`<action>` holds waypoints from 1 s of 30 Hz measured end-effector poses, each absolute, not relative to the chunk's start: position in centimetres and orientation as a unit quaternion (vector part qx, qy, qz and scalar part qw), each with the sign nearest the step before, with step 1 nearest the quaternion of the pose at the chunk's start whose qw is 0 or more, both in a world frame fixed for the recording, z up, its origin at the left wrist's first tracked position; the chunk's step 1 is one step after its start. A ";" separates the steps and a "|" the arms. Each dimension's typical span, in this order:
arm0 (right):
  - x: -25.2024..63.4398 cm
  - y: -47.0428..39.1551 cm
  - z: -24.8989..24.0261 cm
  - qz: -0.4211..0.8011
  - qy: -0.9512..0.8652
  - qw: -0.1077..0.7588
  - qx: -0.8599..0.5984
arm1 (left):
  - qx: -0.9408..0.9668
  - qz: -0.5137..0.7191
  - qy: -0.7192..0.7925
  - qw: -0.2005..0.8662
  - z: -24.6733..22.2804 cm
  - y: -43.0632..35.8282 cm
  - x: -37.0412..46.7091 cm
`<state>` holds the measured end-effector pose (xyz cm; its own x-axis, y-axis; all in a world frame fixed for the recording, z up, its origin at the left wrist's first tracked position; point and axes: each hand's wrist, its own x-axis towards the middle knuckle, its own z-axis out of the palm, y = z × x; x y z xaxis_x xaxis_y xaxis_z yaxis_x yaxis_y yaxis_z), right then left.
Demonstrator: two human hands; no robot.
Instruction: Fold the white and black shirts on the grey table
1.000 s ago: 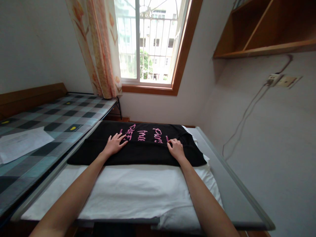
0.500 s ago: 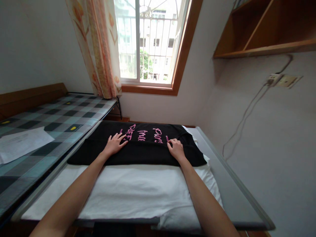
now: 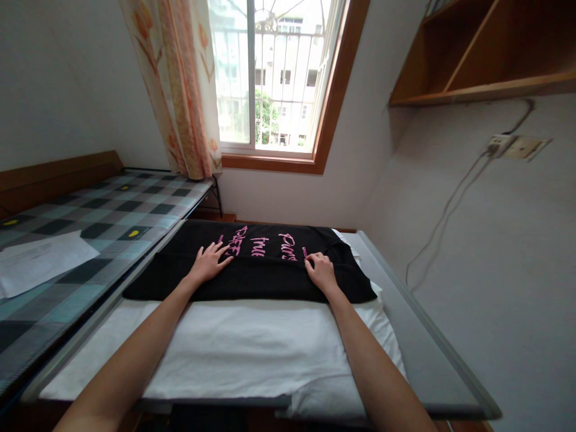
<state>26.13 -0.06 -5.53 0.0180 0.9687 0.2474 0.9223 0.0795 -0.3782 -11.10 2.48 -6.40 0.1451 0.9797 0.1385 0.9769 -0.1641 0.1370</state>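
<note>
A black T-shirt (image 3: 270,282) with pink lettering lies spread across a white T-shirt (image 3: 252,348). Its near part is folded over, and the fold's edge runs across the lower ends of the letters. My left hand (image 3: 209,263) rests open on the black cloth at that edge, fingers spread over the lettering on the left. On the right, my right hand (image 3: 321,271) lies on the same edge beside the small pink print, with its fingers slightly bent and apart. Both palms hide bits of the cloth below them.
Under the shirts is a grey tabletop (image 3: 432,360). To the left stands a bed with a checked mattress (image 3: 153,207), papers (image 3: 45,261) lying on it. A curtain (image 3: 189,90) hangs by the window, and a wooden shelf (image 3: 481,90) and wall socket (image 3: 499,144) are at right.
</note>
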 end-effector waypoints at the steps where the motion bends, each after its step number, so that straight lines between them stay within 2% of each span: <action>1: 26.1 0.0 -5.6 0.051 -0.699 0.227 -0.676 | 0.757 0.099 0.646 0.008 -6.4 2.5 -11.1; 30: 26.1 -0.1 -5.5 0.047 -0.698 0.228 -0.677 | 0.754 0.099 0.649 0.012 -6.3 2.4 -11.0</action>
<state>26.10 -0.11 -5.49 0.0201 0.9668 0.2548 0.9241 0.0793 -0.3739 -11.03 2.42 -6.34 0.1381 0.9812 0.1349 0.9766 -0.1576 0.1466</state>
